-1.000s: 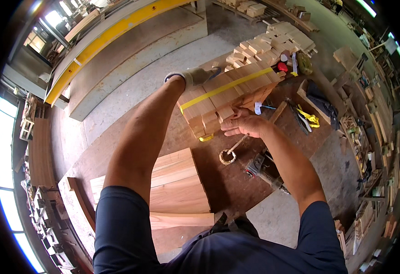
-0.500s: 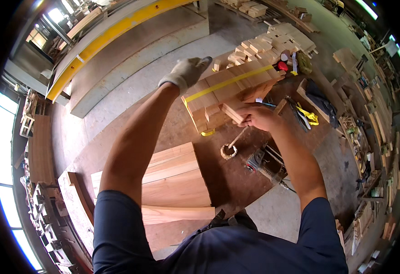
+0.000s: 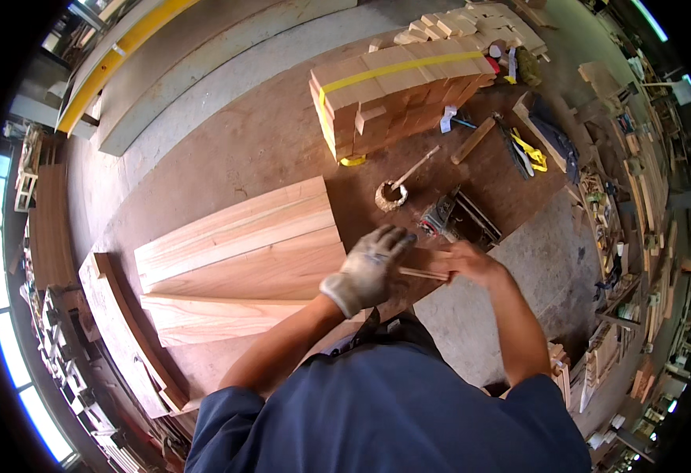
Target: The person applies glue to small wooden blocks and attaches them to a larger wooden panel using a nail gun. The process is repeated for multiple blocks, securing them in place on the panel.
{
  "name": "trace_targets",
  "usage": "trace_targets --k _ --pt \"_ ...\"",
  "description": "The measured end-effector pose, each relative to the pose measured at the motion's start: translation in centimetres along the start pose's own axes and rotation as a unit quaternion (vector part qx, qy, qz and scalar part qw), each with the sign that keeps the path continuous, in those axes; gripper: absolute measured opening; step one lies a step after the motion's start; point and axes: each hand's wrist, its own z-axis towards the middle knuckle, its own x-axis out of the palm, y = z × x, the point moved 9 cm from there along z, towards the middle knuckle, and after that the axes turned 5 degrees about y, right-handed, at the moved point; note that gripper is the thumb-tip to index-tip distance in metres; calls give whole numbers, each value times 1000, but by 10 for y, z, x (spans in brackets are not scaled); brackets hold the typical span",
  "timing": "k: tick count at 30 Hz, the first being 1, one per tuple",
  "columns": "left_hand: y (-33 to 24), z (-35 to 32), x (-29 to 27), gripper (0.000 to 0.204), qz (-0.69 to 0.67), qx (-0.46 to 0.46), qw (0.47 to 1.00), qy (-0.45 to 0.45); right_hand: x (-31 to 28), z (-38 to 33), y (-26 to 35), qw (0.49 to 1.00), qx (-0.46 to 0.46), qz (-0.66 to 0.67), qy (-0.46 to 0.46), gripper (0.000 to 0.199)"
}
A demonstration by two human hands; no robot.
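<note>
Flat wooden piece (image 3: 426, 260), straight-edged, grasped by right hand (image 3: 473, 263), fabric-gloved left hand (image 3: 370, 266), its grip unclear

The fisheye camera is looking steeply down from the person's head, over the dark blue shirt (image 3: 408, 402) close below, facing the brown surface (image 3: 259, 134) ahead and catching bright windows (image 3: 16, 347) along its left rim.

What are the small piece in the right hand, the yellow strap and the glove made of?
Small piece: wood, apparently unfinished, by its brown face and paler edge, though blur hides any grain.
Yellow strap: perhaps synthetic webbing, fairly matt, lying flat and bending down the end of the stacked blocks; no weave shows.
Glove: probably fabric, matt off-white with greyish fingertips; any coating is unclear.
</note>
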Motion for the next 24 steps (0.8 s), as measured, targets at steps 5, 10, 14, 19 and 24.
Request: trace_targets --k 5,10,14,19,24 --pt "52 -4 53 67 2 -121 992 36 20 42 19 991 -29 -93 -89 39" --pt "86 -30 11 39 -95 -262 957 -77 -57 50 35 896 -178 -239 -330 48" --pt "114 -55 40 57 -552 -306 768 -106 -55 64 111 876 -204 -234 -368 44" --pt "93 -45 51 63 -785 -237 564 -99 -69 99 126 886 -256 -211 -323 30" --pt "137 -57 86 56 -745 -188 625 -134 -50 75 149 832 -348 -262 -342 8"
